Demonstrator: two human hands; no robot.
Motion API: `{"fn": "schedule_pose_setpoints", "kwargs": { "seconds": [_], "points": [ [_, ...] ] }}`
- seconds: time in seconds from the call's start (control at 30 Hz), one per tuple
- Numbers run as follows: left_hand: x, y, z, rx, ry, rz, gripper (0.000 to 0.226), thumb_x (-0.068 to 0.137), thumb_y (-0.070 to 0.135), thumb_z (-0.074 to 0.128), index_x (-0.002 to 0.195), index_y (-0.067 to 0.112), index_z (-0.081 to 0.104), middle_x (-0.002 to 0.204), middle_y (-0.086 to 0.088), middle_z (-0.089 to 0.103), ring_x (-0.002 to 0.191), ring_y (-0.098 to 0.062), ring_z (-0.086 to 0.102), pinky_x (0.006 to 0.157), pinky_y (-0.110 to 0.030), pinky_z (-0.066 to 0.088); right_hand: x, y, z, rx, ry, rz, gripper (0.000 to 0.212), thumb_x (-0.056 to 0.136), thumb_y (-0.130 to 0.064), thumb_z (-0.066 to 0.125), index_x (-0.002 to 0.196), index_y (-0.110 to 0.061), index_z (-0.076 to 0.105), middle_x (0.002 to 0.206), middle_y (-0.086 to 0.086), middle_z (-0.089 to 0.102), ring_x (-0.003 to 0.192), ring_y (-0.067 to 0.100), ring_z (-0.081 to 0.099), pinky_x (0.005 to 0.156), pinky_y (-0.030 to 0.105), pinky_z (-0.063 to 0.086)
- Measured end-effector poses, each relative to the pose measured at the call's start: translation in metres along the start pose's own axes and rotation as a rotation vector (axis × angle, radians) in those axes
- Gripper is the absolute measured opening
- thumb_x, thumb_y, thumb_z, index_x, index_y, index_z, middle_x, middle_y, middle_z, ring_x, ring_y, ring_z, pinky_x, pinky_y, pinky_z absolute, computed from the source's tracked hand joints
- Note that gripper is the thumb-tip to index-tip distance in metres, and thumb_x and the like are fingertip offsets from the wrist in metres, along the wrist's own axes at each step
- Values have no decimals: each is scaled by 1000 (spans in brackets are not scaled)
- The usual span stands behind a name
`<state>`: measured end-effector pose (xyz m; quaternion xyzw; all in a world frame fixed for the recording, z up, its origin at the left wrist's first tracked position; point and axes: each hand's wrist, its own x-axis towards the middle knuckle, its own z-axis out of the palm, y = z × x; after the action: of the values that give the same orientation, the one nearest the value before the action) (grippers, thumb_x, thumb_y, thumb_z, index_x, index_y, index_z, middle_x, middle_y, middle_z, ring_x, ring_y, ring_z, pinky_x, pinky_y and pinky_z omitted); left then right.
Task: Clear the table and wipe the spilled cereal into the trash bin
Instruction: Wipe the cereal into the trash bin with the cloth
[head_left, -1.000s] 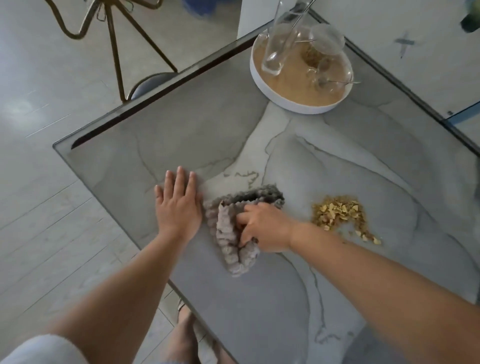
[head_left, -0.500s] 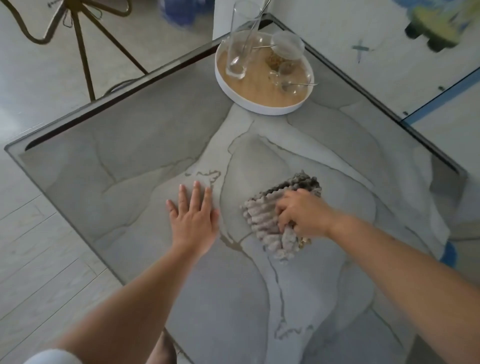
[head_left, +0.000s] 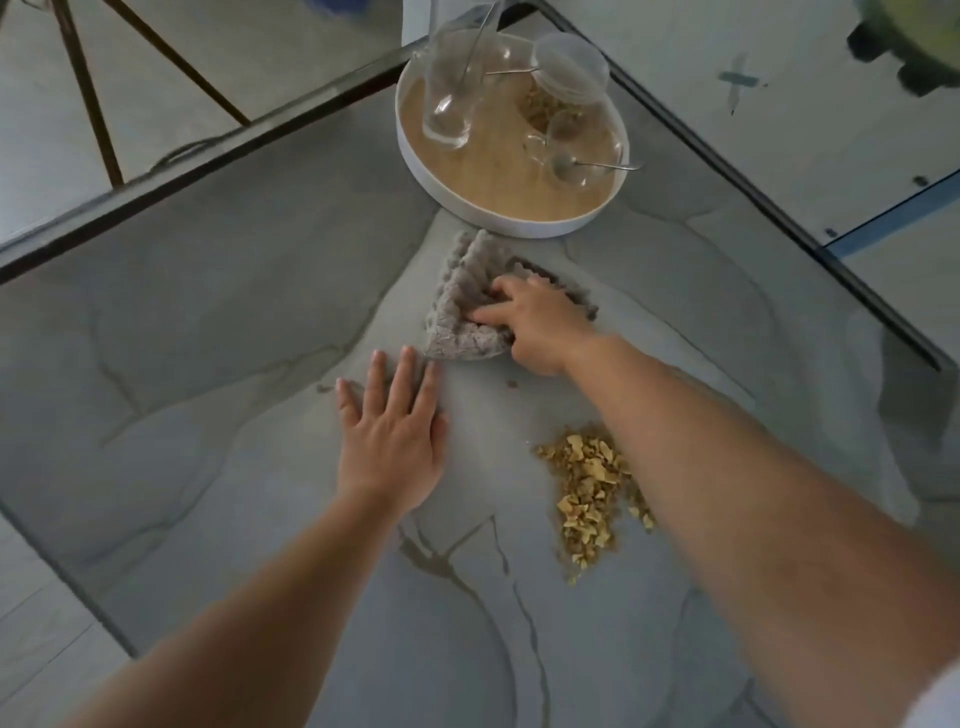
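Pressing down on a grey ribbed cloth (head_left: 462, 306) with the right hand (head_left: 540, 325), fingers curled over its near edge and gripping the bunched fabric against the grey marble-patterned table (head_left: 218, 322). Lying flat just beside that, nearer the body, the left hand (head_left: 392, 436), palm down, fingers spread wide, holding nothing, its fingertips (head_left: 407, 358) almost at the cloth's lower corner. Resting under and beside the right forearm (head_left: 727, 467), a heap of spilled cereal (head_left: 587, 493), yellow-tan flakes trailing toward the near edge (part of the heap hidden by the arm), well apart from the cloth. Lying alone between cloth and heap, one small stray crumb (head_left: 511, 384). Sitting beyond the cloth at the table's far corner, nearly touching the cloth's far tip, a round white tray (head_left: 415, 156) with a wooden floor, carrying an upright clear glass (head_left: 449, 98), a clear jar (head_left: 558, 88) tipped on its side with cereal inside, a small glass cup (head_left: 571, 150) and a metal spoon (head_left: 602, 166) poking over the rim. Showing past the table's dark far edge, pale floor and thin dark metal legs (head_left: 88, 98). No bin in view.
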<state>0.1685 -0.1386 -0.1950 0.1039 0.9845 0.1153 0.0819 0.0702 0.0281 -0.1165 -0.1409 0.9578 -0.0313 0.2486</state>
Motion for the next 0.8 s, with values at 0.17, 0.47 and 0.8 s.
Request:
{"fn": "schedule_pose_setpoints", "kwargs": {
  "seconds": [0.17,0.47,0.8],
  "points": [
    [1,1,-1,11,-18,-8,56,88,38,31,135,13,48,142,-14,46,132,-42,39,100,-67,25,-57,18,32,106,-80,-66,62,82,2,44,129,-39,51,142,-2,32,129,22,30,107,35,28],
    [2,4,-6,2,-77,-28,67,87,42,14,143,14,35,152,-14,29,141,-42,20,108,-65,9,-137,41,64,112,-176,-52,58,81,-1,48,124,-40,56,132,-6,42,121,18,37,106,33,31],
    [-30,73,13,-49,-100,19,64,89,43,-3,150,23,2,159,-1,-6,145,-28,-14,113,-51,-11,-118,93,31,331,407,334,58,81,6,44,128,-25,55,130,8,49,122,28,41,99,34,34]
  ]
}}
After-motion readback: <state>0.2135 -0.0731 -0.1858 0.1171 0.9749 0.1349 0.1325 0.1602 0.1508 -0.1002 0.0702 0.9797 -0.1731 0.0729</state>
